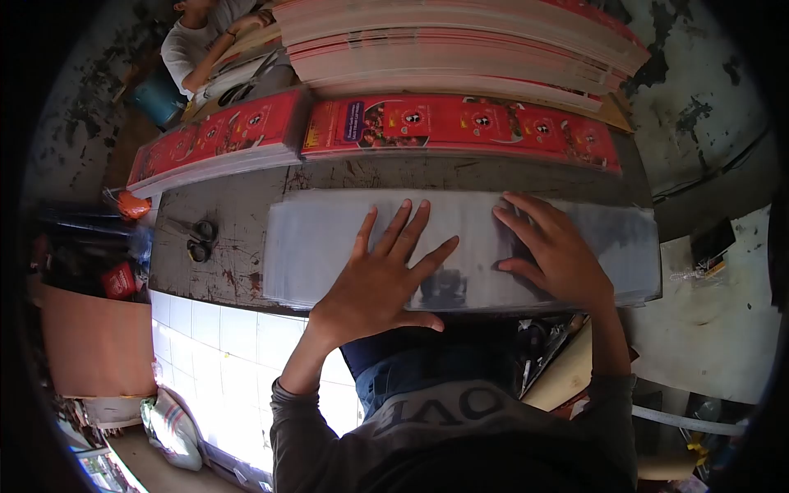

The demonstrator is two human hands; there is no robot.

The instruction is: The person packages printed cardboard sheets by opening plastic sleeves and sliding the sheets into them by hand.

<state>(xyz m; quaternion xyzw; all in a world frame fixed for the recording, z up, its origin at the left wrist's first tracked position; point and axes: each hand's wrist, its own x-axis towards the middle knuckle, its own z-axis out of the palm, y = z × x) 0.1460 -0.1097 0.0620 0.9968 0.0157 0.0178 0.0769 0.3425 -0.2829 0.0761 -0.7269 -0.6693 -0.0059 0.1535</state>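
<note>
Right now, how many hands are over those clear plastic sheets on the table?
2: the left hand is near the middle, its thumb past the near edge of the plastic sheets; the right hand is farther right. None looks hidden.

A long stack of clear, glossy plastic sheets lies flat along the near edge of the tabletop, its borders uneven.

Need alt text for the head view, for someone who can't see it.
A person's left hand and right hand spread over translucent plastic on a dark table; red printed strips lie stacked beyond, scissors to the left.
</note>
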